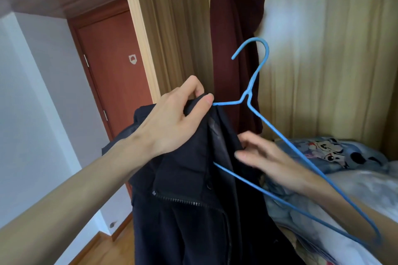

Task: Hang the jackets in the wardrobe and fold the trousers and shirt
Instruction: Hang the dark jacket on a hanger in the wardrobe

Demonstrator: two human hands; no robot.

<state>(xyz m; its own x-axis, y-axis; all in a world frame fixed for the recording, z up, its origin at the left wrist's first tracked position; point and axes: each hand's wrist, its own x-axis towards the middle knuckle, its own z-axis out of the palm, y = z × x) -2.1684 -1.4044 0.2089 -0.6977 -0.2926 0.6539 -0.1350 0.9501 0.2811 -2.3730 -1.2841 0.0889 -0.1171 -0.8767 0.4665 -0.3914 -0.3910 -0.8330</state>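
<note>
- Wardrobe front point(323, 53), pale grained wood, fills the background, with a maroon garment point(234, 49) already hanging against it, just behind the hanger's hook.
- Bed point(366, 189) with a cartoon-print cover lies at the right, under the right forearm.
- Dark navy jacket point(189, 210) hangs mid-frame in front of the person, heavy and limp, its zip showing low down and its lining showing near the collar.
- Blue wire hanger point(256, 83) has one arm buried in the jacket's shoulder; the other arm juts bare toward the bed.
- Left hand point(172, 122) pinches the collar over the hanger arm, carrying the weight.
- Right hand point(265, 157), blurred, pinches the other fabric edge.
- Risk, as I judge it: with only one shoulder seated, the jacket could slide off if the left pinch loosens.
</note>
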